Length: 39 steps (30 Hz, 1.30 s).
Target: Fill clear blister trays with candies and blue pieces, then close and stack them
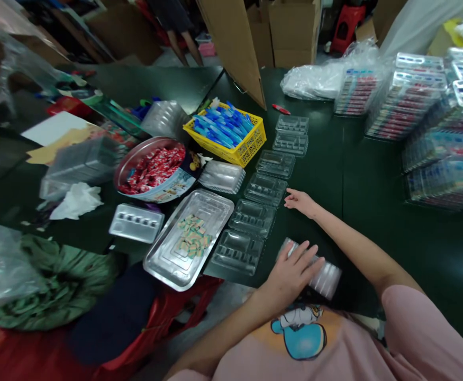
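Note:
My left hand lies flat, fingers spread, on a stack of clear plastic blister trays at the table's near edge. My right hand reaches out flat on the green table, fingertips touching the edge of one clear tray in a row of several trays laid out in a line. It holds nothing.
A yellow basket of blue items, a round metal bowl of red packets and a steel tray of small pieces sit left of the row. Stacks of filled blister packs stand at the right. Cardboard boxes are behind.

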Available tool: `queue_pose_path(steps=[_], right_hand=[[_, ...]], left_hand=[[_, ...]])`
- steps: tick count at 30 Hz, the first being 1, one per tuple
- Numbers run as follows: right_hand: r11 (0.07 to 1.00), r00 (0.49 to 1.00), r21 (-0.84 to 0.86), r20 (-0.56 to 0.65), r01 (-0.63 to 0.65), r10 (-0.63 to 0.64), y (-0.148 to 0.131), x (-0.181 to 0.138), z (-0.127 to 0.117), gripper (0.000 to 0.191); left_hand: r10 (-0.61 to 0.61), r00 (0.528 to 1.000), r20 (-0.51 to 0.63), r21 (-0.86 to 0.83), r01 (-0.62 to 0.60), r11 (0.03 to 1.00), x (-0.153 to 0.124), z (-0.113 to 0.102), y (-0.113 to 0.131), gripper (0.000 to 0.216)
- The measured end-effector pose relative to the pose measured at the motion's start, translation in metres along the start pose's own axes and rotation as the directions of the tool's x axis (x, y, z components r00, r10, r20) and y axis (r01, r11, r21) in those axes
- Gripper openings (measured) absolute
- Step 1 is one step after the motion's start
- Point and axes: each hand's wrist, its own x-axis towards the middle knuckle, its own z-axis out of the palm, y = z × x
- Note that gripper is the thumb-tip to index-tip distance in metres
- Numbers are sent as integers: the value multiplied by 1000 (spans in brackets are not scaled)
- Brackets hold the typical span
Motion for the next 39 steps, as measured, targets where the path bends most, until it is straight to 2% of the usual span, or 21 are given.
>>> queue_pose_path(steps=[2, 6, 11, 13, 15, 18, 19, 22, 28, 31, 34, 36, 39], right_hand=[[999, 993, -45, -115, 24, -29, -6, 18, -10, 53], [983, 951, -176, -289, 61, -111, -21, 61, -23, 60], [963, 951, -258, -271, 74, -146, -28, 86, -16, 60], [958, 946, -275, -282, 77, -157, -29, 91, -21, 57], [946, 915, -313, -353, 83, -197, -32, 100, -36, 57], [922, 840, -377, -471, 84, -269, -38, 123, -65, 62], [919, 833, -386, -478, 86, -279, -39, 132, -72, 65], [916, 869, -388, -412, 105, -274, -42, 154, -81, 70], [883, 907, -458, -323, 101, -271, -43, 170, -69, 67], [868, 875, -482, -365, 116, -320, -48, 180, -78, 61], [863, 832, -497, -441, 86, -337, -57, 197, -96, 64], [869, 850, -489, -427, 71, -309, -63, 208, -104, 68], [871, 897, -482, -340, 94, -284, -72, 216, -108, 69]], left_hand=[[18, 1000, 16, -12, -17, 1000, 0, -3, -2, 43], [29, 1000, -3, -16, -29, 999, 0, -2, -6, 42], [43, 999, -28, -22, -44, 999, 0, 2, -8, 41], [46, 999, -25, -22, -46, 999, 1, 1, -9, 40], [51, 999, -10, -21, -51, 998, 2, -1, -10, 40], [57, 998, 16, -19, -57, 998, 3, -4, -12, 39], [57, 998, 20, -19, -57, 998, 4, -5, -12, 39], [58, 998, 36, -25, -57, 998, 5, -5, -14, 39], [70, 998, 5, -19, -70, 997, 7, -1, -17, 38], [71, 997, -10, -29, -72, 997, 7, 1, -19, 38], [62, 998, -11, -37, -63, 997, 9, 1, -20, 39], [55, 998, -19, -38, -56, 998, 10, 0, -22, 39], [45, 999, -28, -44, -46, 998, 13, -2, -23, 39]])
